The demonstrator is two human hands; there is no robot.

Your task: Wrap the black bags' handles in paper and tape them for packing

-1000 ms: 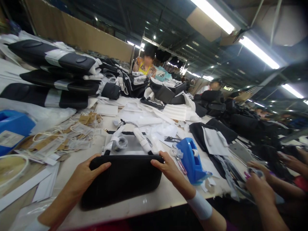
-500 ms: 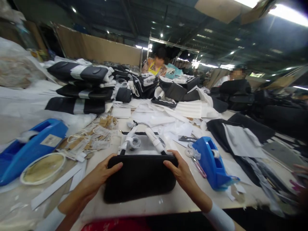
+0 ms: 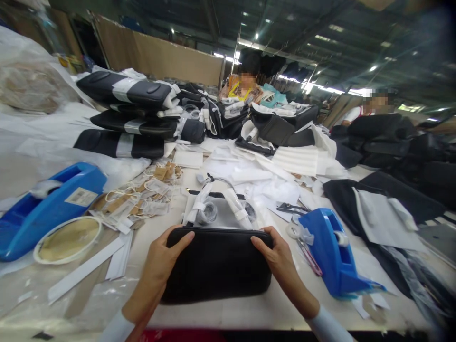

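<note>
Head view | black padded fabric pouch is held near the front edge of the white worktable | fingers of left hand and right hand are clamped on its upper corners | blue plastic tape dispenser is placed just right | an even two-handed grip is judged best for keeping it square

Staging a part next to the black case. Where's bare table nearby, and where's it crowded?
Bare tabletop shows in the strip between the black padded case and the near table edge, up to the blue tape dispenser. Crowded: behind the case, with white paper sheets, and beyond them the stacked black padded pieces.
</note>
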